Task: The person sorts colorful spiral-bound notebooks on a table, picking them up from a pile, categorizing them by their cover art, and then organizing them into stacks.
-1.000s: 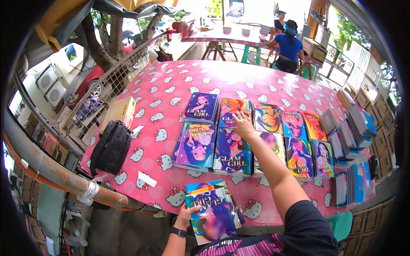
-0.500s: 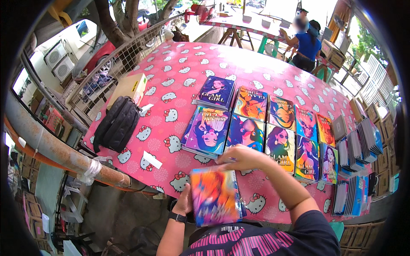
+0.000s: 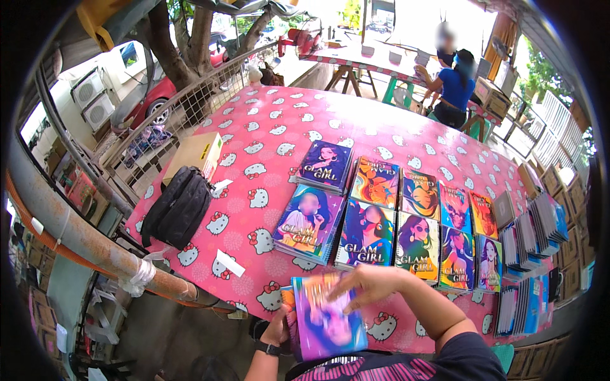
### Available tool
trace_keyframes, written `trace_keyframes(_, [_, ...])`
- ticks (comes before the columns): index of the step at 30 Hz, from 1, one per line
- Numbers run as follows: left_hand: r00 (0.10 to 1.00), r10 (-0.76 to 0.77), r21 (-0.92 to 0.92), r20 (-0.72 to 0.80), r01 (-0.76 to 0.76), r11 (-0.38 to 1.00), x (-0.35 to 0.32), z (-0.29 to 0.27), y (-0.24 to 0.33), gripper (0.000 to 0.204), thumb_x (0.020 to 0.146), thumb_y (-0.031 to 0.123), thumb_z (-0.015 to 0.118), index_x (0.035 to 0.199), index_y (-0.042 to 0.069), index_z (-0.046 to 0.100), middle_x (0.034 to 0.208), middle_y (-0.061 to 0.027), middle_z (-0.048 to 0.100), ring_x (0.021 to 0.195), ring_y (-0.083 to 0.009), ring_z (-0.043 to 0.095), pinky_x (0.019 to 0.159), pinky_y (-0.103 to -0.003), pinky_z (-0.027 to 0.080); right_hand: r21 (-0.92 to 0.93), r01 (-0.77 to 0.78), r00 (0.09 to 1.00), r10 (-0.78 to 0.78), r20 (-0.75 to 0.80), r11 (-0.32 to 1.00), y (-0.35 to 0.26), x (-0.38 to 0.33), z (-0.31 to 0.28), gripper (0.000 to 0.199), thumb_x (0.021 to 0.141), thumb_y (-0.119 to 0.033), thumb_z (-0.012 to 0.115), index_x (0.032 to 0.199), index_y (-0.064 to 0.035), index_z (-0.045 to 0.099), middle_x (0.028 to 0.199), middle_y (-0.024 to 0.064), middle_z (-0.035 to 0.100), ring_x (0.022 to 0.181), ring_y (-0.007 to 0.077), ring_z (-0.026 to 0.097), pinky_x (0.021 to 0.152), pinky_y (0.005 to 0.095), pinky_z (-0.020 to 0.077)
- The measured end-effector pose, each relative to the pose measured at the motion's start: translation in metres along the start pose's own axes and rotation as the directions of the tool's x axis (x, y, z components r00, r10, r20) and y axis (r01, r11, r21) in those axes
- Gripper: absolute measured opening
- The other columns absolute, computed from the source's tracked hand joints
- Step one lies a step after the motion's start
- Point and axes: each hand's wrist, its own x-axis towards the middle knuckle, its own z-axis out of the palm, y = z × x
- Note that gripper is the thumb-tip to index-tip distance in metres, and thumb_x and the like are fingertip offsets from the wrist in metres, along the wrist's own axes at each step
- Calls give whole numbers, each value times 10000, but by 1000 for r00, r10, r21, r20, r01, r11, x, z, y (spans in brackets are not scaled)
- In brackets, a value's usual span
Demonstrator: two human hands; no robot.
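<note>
Centrally, at the lower edge of the frame: left hand (image 3: 277,327) clamps the left edge of a stack of notebooks (image 3: 327,317) from beneath, fingers mostly hidden behind the covers. Right hand (image 3: 365,286) lies across the top notebook's upper right corner, fingers spread and pressed on the blurred purple cover; whether it pinches the cover cannot be told. Stack is tilted, held over the near edge of the table (image 3: 267,133), which carries a pink cloth w/ a white cat-head print.

Just above the hands, centre-right: 2 rows of illustrated notebooks (image 3: 375,209) laid flat, covers touching side by side, approx. 9 visible. Far right: upright notebook stacks (image 3: 534,235) packed along the table edge.

Centre-left: black bag (image 3: 180,206) lying on the cloth, touching a cardboard box (image 3: 197,152) above it. Small white paper slip (image 3: 230,262) between bag and hands.

Upper right: a seated person in a blue top (image 3: 454,89) at another table.
</note>
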Motion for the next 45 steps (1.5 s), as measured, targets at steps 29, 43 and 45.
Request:
trace_keyframes(29, [992, 125, 482, 32, -124, 867, -2, 76, -11, 554, 748, 119, 683, 1226, -7, 432, 1127, -131, 577, 992, -229, 593, 879, -378, 489, 504, -315, 495, 592, -636, 804, 87, -92, 201, 940, 723, -501, 706, 1387, 11, 283, 1372, 256, 355, 1296, 361, 307, 1071, 423, 242])
trace_keyframes(43, [843, 193, 691, 503, -526, 496, 32, 118, -12, 873, 568, 64, 846, 1265, 7, 323, 1169, -124, 478, 1081, -216, 511, 916, -359, 439, 632, 257, 476, 474, -741, 731, 17, -149, 142, 847, 555, -96, 833, 1280, -11, 404, 1187, 91, 521, 1106, 162, 468, 971, 321, 367])
trace_keyframes(45, [896, 232, 769, 379, -444, 461, 32, 116, -25, 873, 561, 58, 848, 1261, 6, 329, 1138, -111, 500, 1048, -207, 514, 911, -353, 432, 601, 255, 399, 483, -779, 758, 25, -143, 149, 929, 544, -135, 846, 1315, -27, 340, 1206, 99, 480, 1134, 174, 432, 985, 322, 342])
